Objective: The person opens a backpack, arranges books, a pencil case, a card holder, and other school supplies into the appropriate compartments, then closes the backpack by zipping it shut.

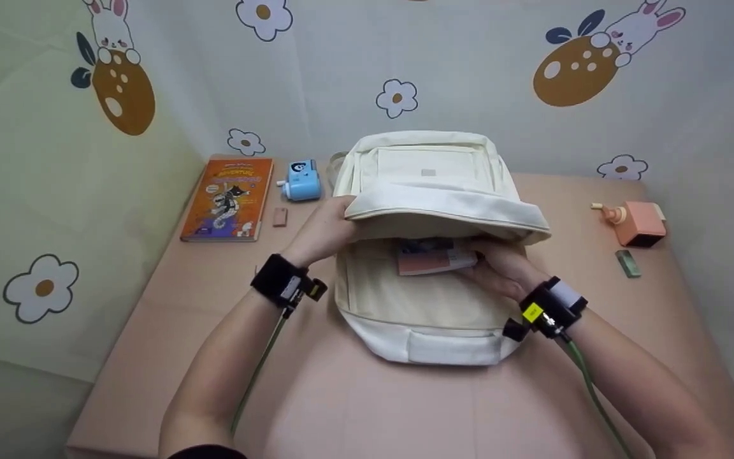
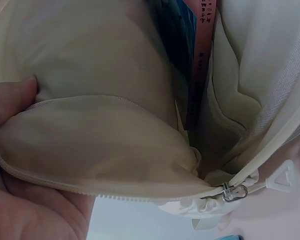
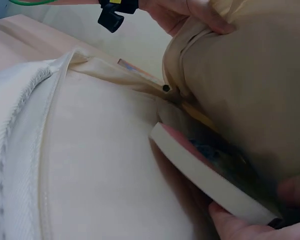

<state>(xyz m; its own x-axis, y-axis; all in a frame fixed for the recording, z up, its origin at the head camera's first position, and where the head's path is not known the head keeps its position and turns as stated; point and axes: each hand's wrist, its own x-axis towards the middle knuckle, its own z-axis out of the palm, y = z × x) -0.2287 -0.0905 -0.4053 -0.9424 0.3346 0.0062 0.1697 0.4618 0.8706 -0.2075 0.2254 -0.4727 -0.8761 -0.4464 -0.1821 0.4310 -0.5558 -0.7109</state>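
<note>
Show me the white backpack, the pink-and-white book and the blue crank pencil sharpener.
White backpack (image 1: 443, 199): head view, on the fabric above its opening.
Pink-and-white book (image 3: 210, 178): right wrist view, on its pale edge.
Blue crank pencil sharpener (image 1: 304, 185): head view, on its body.

The backpack (image 1: 437, 203) is creamy white with beige lining (image 2: 105, 65); the paperback (image 1: 424, 262) shows pink and dark blue on its cover and white page edges. On the pinkish-beige tabletop (image 1: 367, 408), the storybook (image 1: 227, 197) at the far left corner is orange with purple below, the crank sharpener (image 1: 303, 183) along the far edge light blue, and the desktop sharpener (image 1: 641, 220) by the right edge coral and black. Brown-centred white flowers (image 1: 397, 99) pattern the off-white backdrop (image 1: 469, 64).
</note>
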